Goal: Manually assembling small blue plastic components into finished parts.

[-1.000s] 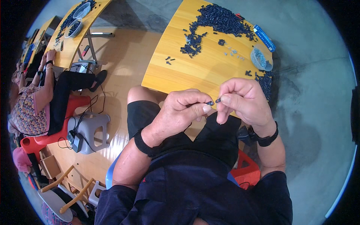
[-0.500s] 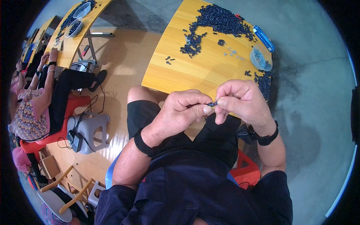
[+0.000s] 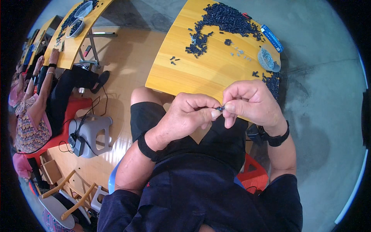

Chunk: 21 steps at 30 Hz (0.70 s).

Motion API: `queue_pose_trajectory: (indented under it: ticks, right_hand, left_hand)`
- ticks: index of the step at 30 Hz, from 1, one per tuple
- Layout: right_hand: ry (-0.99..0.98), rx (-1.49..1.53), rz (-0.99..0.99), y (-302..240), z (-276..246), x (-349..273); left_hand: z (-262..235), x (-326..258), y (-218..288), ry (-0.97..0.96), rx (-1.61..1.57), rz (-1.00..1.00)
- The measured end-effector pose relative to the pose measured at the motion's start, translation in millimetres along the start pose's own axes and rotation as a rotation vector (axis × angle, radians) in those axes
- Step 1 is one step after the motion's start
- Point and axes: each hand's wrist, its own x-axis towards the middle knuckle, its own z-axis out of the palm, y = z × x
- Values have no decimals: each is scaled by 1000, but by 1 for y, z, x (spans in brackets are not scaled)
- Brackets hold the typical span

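Above my lap, just off the table's near edge, my left hand [image 3: 195, 113] pinches a small black piece [image 3: 220, 109] between thumb and forefinger. My right hand [image 3: 251, 102] meets it from the other side, thumb and forefinger closed at the piece's right end. What the right fingertips hold there is too small to make out. Both hands wear black wristbands. On the wooden table [image 3: 174, 79] beyond lie a large heap of small black cylindrical parts [image 3: 228, 19] and a few loose small silvery parts [image 3: 240, 54].
A clear plastic tub [image 3: 266, 60] of small silvery parts and a blue box [image 3: 272, 38] stand at the table's right side. More black parts [image 3: 271, 83] lie near its right edge. At left, another person [image 3: 33, 120] works at a second table; a grey stool [image 3: 92, 133] stands nearby.
Both hands stay together at the black piece, with a slight shift of the right wrist. At left, the other person's arms have moved a little.
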Motion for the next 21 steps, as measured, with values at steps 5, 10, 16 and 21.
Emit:
queue_pose_trajectory:
  ticks: [5, 10, 16, 21]
  right_hand:
    - [2, -21, 10, -2, 1, 2]
    - [33, -88, -52, -1, 2, 3]
    - [-16, -132, -26, -9, 1, 2]
    - [-13, -124, 6, -8, 4, 2]
  left_hand:
    - [1, 1, 3, 14, -11, -24]
    - [2, 1, 6, 32, 11, -6]
    - [4, 0, 7, 47, 18, -5]
    - [4, -1, 7, 35, 55, 16]
